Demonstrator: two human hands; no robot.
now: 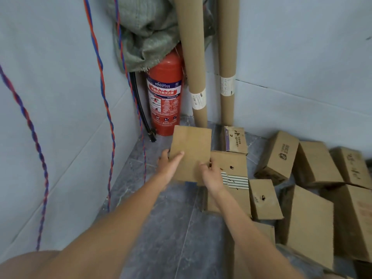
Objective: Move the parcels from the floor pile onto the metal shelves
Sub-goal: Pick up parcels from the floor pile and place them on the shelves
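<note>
Looks like a storeroom or the back corner of a parcel depot. Bare pale walls (302, 47) meet a grey tiled floor (171, 228), cardboard parcels (310, 214) are heaped along the right wall, and jammed in the corner are a red fire extinguisher (165, 97), two long cardboard tubes (193, 57), a green woven sack (147, 31) and loose red-blue twisted wires (104, 97).

single head-worn wide-angle view, looking forward and steeply down into a room corner at the red fire extinguisher (165, 93); close over the grey tiled floor (171, 228), cardboard parcels (310, 222) right of the extinguisher.
</note>
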